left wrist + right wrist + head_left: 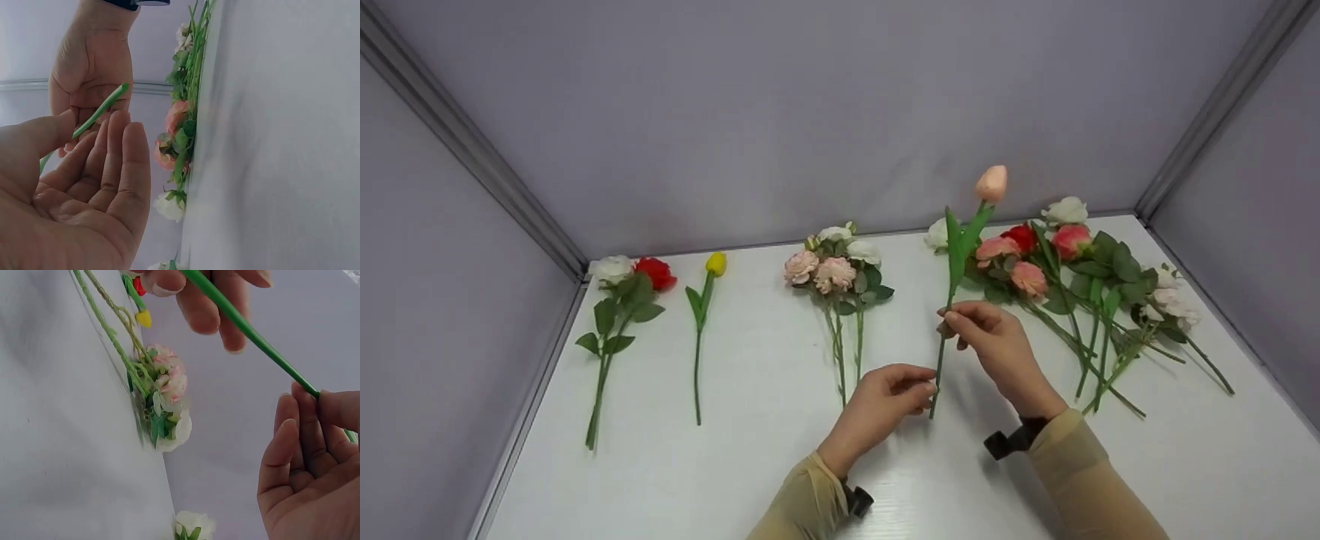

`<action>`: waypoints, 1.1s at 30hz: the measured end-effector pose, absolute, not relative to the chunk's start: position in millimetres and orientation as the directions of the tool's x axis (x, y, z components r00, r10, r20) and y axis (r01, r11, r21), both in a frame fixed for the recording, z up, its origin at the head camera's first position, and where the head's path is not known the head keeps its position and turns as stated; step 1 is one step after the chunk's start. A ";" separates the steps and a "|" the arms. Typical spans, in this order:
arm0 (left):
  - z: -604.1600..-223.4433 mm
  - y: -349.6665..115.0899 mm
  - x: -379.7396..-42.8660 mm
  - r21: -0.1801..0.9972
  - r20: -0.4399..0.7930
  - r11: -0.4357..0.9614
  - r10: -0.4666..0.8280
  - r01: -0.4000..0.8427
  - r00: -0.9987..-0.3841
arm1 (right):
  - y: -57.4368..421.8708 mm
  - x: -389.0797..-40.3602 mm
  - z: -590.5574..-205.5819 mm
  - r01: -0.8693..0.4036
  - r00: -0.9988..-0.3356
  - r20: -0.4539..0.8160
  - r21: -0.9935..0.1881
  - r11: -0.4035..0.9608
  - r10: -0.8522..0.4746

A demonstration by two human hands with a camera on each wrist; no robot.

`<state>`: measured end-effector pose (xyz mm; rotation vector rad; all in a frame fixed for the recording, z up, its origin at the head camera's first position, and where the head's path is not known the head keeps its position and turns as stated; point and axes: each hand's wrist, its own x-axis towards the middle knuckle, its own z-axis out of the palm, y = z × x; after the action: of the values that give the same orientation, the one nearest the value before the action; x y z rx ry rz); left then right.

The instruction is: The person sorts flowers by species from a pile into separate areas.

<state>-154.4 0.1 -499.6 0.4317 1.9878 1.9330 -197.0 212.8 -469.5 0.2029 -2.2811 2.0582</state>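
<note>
A peach tulip (992,184) with green leaves stands nearly upright above the table. My right hand (997,346) pinches its stem (256,336) between thumb and fingertips, just below the leaves. Lower down, near the cut end, my left hand (885,405) has the stem between thumb and index finger. Its other fingers (132,163) are loosely extended beside the stem in the left wrist view. Behind the hands lies a bunch of pale pink and white flowers (834,274), its lower stems partly hidden by the left hand.
To the left lie a yellow tulip (716,263) and white and red roses (654,274). On the right is a loose pile of pink, red and white flowers (1030,278) with crossing stems. Grey panels (810,112) enclose the white table (660,487) at the back and sides.
</note>
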 end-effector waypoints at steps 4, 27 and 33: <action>-503.9 1.0 -153.5 0.999 -0.054 0.022 0.433 -0.049 -0.900 | 204.6 -193.1 -472.6 -0.143 -0.989 0.139 -0.987 0.075 -0.055; -512.3 4.6 -151.8 0.985 -0.086 0.175 0.439 -0.008 -0.895 | 193.8 -185.4 -469.3 -0.069 -0.997 0.069 -0.997 0.024 -0.021; -513.2 4.8 -151.5 0.988 -0.080 0.152 0.439 -0.013 -0.895 | 192.5 -183.3 -470.7 -0.069 -0.998 0.069 -0.997 0.014 -0.012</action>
<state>-151.5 4.8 -513.2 0.4077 2.0871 1.7958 -183.3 192.5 -470.7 0.0887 -2.2080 2.1755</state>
